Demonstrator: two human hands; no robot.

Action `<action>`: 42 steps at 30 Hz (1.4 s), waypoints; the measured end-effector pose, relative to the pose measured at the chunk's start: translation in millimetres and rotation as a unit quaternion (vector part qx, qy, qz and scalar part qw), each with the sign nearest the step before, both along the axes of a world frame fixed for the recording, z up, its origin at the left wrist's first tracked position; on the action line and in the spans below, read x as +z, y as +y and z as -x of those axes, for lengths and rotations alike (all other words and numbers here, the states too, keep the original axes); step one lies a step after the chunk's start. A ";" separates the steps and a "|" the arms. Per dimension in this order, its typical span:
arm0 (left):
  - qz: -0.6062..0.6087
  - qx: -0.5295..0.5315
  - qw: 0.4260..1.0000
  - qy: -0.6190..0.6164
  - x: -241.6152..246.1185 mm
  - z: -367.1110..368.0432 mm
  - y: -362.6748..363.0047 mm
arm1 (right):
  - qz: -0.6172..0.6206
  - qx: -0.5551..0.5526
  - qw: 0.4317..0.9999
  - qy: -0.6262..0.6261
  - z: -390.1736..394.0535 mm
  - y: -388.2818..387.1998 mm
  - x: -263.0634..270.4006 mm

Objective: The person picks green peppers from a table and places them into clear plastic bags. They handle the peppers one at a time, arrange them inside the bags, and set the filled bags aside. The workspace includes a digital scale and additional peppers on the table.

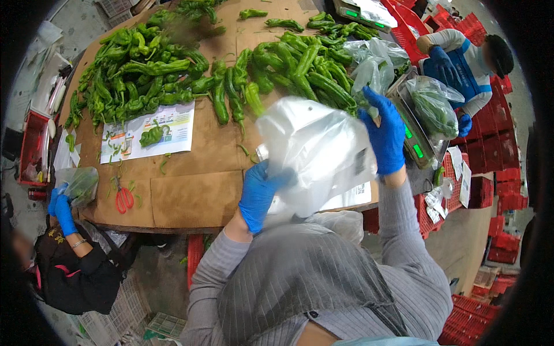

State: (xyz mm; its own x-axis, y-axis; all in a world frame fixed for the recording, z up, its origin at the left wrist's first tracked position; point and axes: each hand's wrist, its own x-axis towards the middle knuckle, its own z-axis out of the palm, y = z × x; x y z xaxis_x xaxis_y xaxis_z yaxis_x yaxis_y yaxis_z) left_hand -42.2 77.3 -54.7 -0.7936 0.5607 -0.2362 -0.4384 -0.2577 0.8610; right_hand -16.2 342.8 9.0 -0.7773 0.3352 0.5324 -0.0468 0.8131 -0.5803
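A translucent plastic bag [320, 147], blurred by motion, hangs between my hands in front of my chest. My left hand [262, 190], in a blue glove, grips the bag's lower left side. Beside its right edge is my right hand [383, 129], also gloved in blue; its fingers are raised, and whether they pinch the bag cannot be told. Beyond the bag, long green peppers [303, 69] lie in a heap on the cardboard-covered table [194, 194]. A larger pile of green peppers [138, 82] is at the far left, partly over a printed sheet [177, 125].
Red-handled scissors [124, 200] lie near the table's front edge. At right, a digital scale [413, 138] bears a bag of green produce [435, 104]. One co-worker [458, 69] stands beyond it; another [78, 259] holds a bag at left. Red crates [489, 138] are stacked at right.
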 end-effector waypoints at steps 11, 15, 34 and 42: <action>0.298 0.178 0.762 0.546 -30.7 -5.6 -27.0 | 0.700 0.236 0.647 -0.190 -35.8 -93.3 -71.7; 0.385 0.341 0.804 0.297 -16.5 31.7 -101.7 | 0.714 0.128 0.682 -0.090 -40.6 -30.2 -60.7; 0.388 0.192 0.864 0.259 -41.2 32.4 -96.4 | 0.242 -0.126 0.956 -0.107 13.0 58.9 -81.9; 0.312 0.076 0.943 0.091 -74.6 36.4 -93.4 | 0.088 -0.093 0.986 -0.103 26.3 40.8 -125.1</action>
State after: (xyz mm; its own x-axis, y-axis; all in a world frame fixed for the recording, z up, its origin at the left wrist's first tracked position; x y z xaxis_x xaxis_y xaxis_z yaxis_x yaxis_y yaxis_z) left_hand -78.7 -16.2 -129.3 -0.9127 0.2337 -0.3351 -0.2681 0.2765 0.9229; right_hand -42.5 383.6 -116.1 -0.7798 0.5545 0.2905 0.2271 0.6831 -0.6941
